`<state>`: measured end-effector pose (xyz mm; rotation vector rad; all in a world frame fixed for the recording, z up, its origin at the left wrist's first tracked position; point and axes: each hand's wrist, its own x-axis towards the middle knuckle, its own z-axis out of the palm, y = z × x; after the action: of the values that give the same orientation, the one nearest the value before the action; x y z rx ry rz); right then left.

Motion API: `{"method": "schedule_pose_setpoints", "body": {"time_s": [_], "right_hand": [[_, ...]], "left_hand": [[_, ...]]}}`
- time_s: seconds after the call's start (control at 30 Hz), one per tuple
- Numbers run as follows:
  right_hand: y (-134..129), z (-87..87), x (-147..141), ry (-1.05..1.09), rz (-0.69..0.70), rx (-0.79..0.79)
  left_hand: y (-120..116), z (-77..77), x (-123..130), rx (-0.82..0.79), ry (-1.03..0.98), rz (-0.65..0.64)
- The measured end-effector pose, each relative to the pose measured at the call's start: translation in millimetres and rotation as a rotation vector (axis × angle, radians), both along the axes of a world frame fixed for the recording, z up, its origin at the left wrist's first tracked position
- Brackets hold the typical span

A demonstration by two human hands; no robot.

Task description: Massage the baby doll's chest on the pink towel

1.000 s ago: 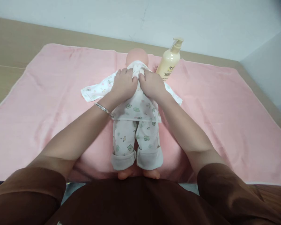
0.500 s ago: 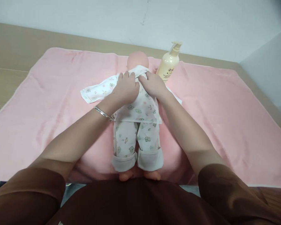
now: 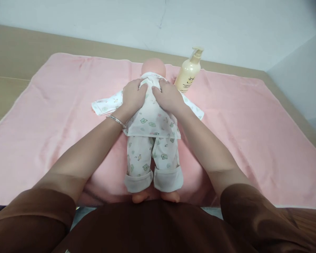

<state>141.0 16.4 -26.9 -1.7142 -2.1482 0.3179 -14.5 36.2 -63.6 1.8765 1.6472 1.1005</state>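
A baby doll (image 3: 153, 67) lies face down, its head away from me and its bare feet near my body. It wears a white patterned top (image 3: 152, 119) and matching trousers (image 3: 164, 154) with turned-up cuffs. My left hand (image 3: 135, 95) rests on the left side of the doll's upper back, fingers curved over the shoulder and thumb apart. My right hand (image 3: 168, 95) lies the same way on the right side, its thumb pointing to the middle of the back. Both hands touch the cloth, and the fingertips are partly hidden over the shoulders.
A cream pump bottle (image 3: 188, 73) stands just beyond my right hand, on a pink blanket (image 3: 252, 140). The blanket covers much of a wooden table (image 3: 18, 42). A pale wall (image 3: 226, 31) rises behind.
My left hand has moved left, from the upper middle of the back to the shoulder. My right hand has shifted slightly, and the collar cloth now lies flatter.
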Motion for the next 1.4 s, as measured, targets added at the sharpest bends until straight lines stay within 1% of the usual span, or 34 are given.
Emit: {"method": "schedule_pose_setpoints", "body": {"time_s": [0.1,0.17,0.23,0.3,0.37,0.43,0.5,0.57,0.67,0.73,0.8,0.87,0.97,1.07,1.13,1.17,1.23,1.27,1.33,1.4], "right_hand": [[9.1,2.1,12.9,0.088,0.012,-0.061],[7.7,7.8,16.2,0.108,0.024,-0.048],[3.4,12.9,14.2,0.105,0.003,0.046],[-0.3,13.4,8.3,0.081,-0.014,0.162],[-1.7,8.9,1.3,0.038,0.033,0.198],[-1.8,2.8,-4.0,0.001,0.107,0.156],[-2.4,-0.4,-6.5,-0.003,0.147,0.112],[-4.7,0.5,-7.1,0.034,0.136,0.133],[-9.2,3.0,-9.0,0.075,0.094,0.218],[-11.0,2.3,-12.0,0.044,0.103,0.2],[-11.9,1.9,-14.6,0.007,0.139,0.132],[-13.4,4.8,-15.4,0.019,0.156,0.087],[-16.9,12.6,-14.4,0.071,0.116,0.114],[-17.4,12.8,-14.5,0.038,0.069,0.172],[-14.8,9.3,-14.1,-0.006,0.082,0.148],[-13.3,8.4,-13.1,-0.021,0.109,0.122],[-11.2,10.4,-9.6,-0.019,0.169,0.092],[-10.9,12.9,-7.6,-0.006,0.182,0.101],[-11.6,17.4,-5.2,0.02,0.152,0.152],[-12.5,16.3,-7.0,0.018,0.104,0.182]], "left_hand": [[-0.4,-2.9,-0.7,0.01,-0.036,0.016],[-0.8,-3.2,-1.2,0.01,-0.047,0.019],[-1.3,-2.7,-1.4,0.004,-0.046,0.019],[-1.6,-2.3,-1.3,0.0,-0.043,0.016],[-1.4,-2.7,-1.3,0.003,-0.042,0.012],[-1.0,-3.7,-1.6,0.011,-0.036,0.014],[-0.6,-4.8,-1.8,0.021,-0.029,0.019],[-0.3,-5.6,-2.0,0.027,-0.026,0.018],[0.4,-6.5,-2.1,0.026,-0.031,0.008],[1.4,-7.5,-2.3,0.023,-0.035,0.008],[2.6,-9.0,-2.8,0.022,-0.034,0.009],[3.6,-10.3,-3.1,0.027,-0.039,0.003],[3.5,-10.4,-2.9,0.021,-0.048,-0.008],[2.5,-9.1,-2.2,0.016,-0.045,0.002],[2.4,-8.6,-1.9,0.026,-0.04,0.013],[2.5,-8.6,-1.7,0.031,-0.038,0.016],[2.5,-8.4,-1.5,0.035,-0.037,0.015],[2.4,-8.1,-1.4,0.032,-0.037,0.015],[1.9,-7.4,-1.5,0.023,-0.035,0.014],[2.0,-7.1,-2.0,0.021,-0.034,0.019]]}}
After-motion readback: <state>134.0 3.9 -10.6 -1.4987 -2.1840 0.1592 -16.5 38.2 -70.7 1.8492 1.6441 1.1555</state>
